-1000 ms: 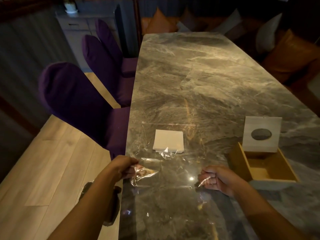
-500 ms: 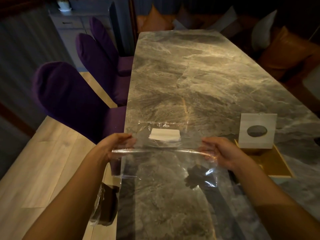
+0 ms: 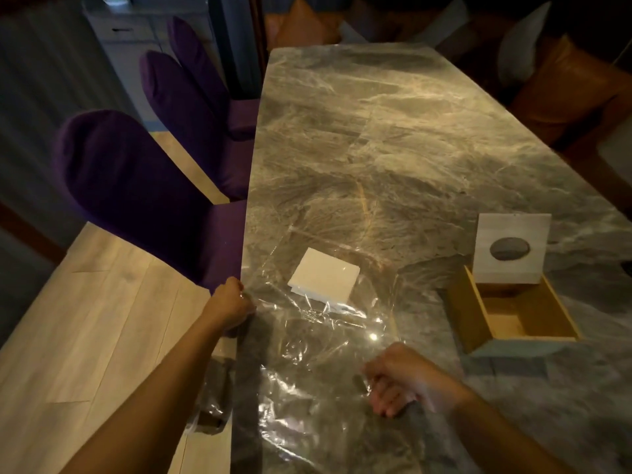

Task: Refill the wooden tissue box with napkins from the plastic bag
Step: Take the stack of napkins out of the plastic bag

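Both hands grip the bag: left hand fisted on its edge, right hand curled on the film nearer us, blurred. Napkins sit inside, ahead and between the hands. Box sits open just right of the right hand. We find the mouth, spread it wide, then lift the whole stack. The film looks slippery, so no tugging.
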The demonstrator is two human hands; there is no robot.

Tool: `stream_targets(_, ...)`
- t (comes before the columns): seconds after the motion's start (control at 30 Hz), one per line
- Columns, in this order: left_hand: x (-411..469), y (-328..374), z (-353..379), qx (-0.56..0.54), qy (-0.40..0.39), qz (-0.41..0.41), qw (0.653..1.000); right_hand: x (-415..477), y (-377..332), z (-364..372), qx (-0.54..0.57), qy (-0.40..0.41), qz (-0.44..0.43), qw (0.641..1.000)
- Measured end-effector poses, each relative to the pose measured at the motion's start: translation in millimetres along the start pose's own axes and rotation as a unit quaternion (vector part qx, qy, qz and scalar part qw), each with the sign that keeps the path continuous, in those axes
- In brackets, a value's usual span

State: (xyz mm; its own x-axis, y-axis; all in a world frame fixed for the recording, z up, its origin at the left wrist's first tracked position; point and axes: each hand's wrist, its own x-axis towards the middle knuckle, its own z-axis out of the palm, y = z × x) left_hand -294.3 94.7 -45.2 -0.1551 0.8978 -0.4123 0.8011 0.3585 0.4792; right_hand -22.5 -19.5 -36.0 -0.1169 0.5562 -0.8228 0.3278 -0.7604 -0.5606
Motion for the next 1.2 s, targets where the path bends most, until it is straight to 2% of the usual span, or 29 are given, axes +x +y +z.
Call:
stream_targets(0.07, -5, 5, 8, 0.161, 0.051, 0.022, 0.985, 2, -1, 7, -0.111, -0.004, 0.029, 0.993)
stream_targets(0.1, -10, 11, 11, 0.212, 0.082, 0.041, 0.973, 2, -3, 7, -0.160, 0.012, 0.017, 0.987)
stream_targets(0.17, -21, 23, 17, 0.244, 0.105, 0.070, 0.962, 3, -8, 3, -0.232, 0.080, -0.077, 0.966)
stream_targets(0.23, -29, 33, 22, 0.242, 0.050, 0.064, 0.967, 3, -15, -2, -0.302, 0.167, -0.183, 0.920)
stream_targets(0.33, -40, 45, 32, 0.231, -0.032, 0.036, 0.972, 8, -21, -10, -0.398, 0.258, -0.266, 0.839)
stream_targets(0.43, -45, 48, 43, 0.270, -0.063, 0.037, 0.960, 21, -16, -19, -0.460, 0.277, -0.329, 0.777)
stream_targets(0.53, -40, 39, 49, 0.291, -0.073, 0.056, 0.952, 31, -5, -23, -0.490, 0.282, -0.362, 0.741)
stream_targets(0.6, -34, 33, 49, 0.292, -0.083, 0.097, 0.948, 36, 4, -22, -0.519, 0.293, -0.364, 0.716)
stream_targets(0.73, -26, 32, 44, 0.290, -0.120, 0.154, 0.937, 38, 18, -16, -0.534, 0.307, -0.368, 0.697)
stream_targets(0.83, -19, 43, 37, 0.295, -0.153, 0.152, 0.931, 34, 26, -10, -0.549, 0.294, -0.386, 0.681)
stream_targets(0.93, -14, 58, 35, 0.350, -0.152, 0.164, 0.910, 26, 29, 0, -0.569, 0.277, -0.398, 0.664)
stream_targets(1.03, -6, 67, 39, 0.388, -0.144, 0.181, 0.892, 16, 28, 12, -0.554, 0.264, -0.400, 0.681)
stream_targets(1.13, 1, 70, 44, 0.371, -0.148, 0.194, 0.896, 11, 28, 23, -0.596, 0.260, -0.409, 0.640)
stream_targets(1.2, 4, 70, 46, 0.330, -0.148, 0.205, 0.909, 11, 28, 29, -0.607, 0.257, -0.404, 0.635)
